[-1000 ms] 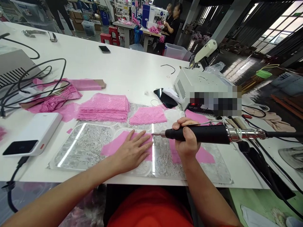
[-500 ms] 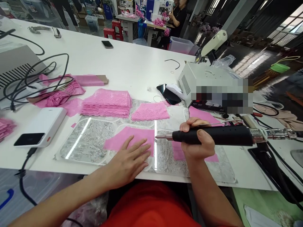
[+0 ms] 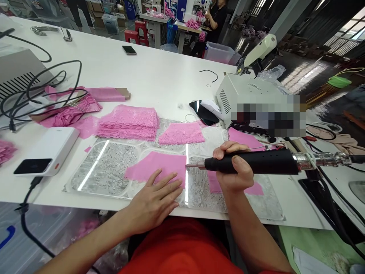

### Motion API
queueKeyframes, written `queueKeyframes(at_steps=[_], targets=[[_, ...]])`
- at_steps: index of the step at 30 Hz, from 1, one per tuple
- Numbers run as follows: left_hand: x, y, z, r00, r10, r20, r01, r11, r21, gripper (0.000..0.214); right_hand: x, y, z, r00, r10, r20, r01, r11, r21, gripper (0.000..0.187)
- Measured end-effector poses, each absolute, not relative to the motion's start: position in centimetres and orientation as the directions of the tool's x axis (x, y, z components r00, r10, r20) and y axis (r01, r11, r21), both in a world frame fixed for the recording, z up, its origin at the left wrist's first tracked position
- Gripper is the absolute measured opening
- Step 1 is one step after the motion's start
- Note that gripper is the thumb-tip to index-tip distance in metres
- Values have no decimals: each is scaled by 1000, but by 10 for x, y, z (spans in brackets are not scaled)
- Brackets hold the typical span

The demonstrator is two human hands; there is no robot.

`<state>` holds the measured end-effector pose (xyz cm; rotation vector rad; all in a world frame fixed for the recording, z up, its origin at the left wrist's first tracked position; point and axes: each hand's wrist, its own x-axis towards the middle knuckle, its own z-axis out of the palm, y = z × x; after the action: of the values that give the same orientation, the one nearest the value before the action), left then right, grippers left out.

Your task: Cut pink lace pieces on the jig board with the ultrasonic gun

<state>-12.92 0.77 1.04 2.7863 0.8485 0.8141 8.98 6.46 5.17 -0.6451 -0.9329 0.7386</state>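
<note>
My left hand [image 3: 156, 201] lies flat with fingers spread over the lower edge of a pink fabric piece [image 3: 156, 165]. That piece rests on a clear patterned mat [image 3: 102, 171]. In my right hand [image 3: 235, 175] is a black corded hand tool [image 3: 265, 161] with a tapered metal tip, held nearly level. Its tip points left and meets the fabric's right edge; whether it touches, I cannot tell. Another pink piece [image 3: 255, 189] lies partly hidden beneath my right hand. Behind are a pink lace piece [image 3: 182, 133] and a thick stack of pink lace pieces [image 3: 127, 123].
A grey machine box [image 3: 242, 89] stands at the right rear, with cables beside it. On the left are a white power bank [image 3: 58, 148], looped black cables [image 3: 54, 66] and crumpled pink fabric [image 3: 76, 110]. A phone [image 3: 129, 50] lies farther back. A person [image 3: 218, 19] sits beyond the table.
My right hand has shifted slightly left with the tool, its tip staying by the fabric's right edge. My left hand has slid slightly toward me on the fabric.
</note>
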Motion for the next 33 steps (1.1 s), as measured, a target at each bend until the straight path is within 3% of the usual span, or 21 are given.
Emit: queueKeyframes(at_steps=[10,21,33], targets=[[-130,8,10,714,533,453,472,-845,251,30,93,64,55,369,805,465,-266,571,-777,10],[-129,5,9,722,533,440,463,-846,265,29,98,53,58,200,872,446,-360,489,-794,13],[-131,5,14,745,511,429,449,-860,243,30,96,53,56,189,873,449,-344,487,-803,11]])
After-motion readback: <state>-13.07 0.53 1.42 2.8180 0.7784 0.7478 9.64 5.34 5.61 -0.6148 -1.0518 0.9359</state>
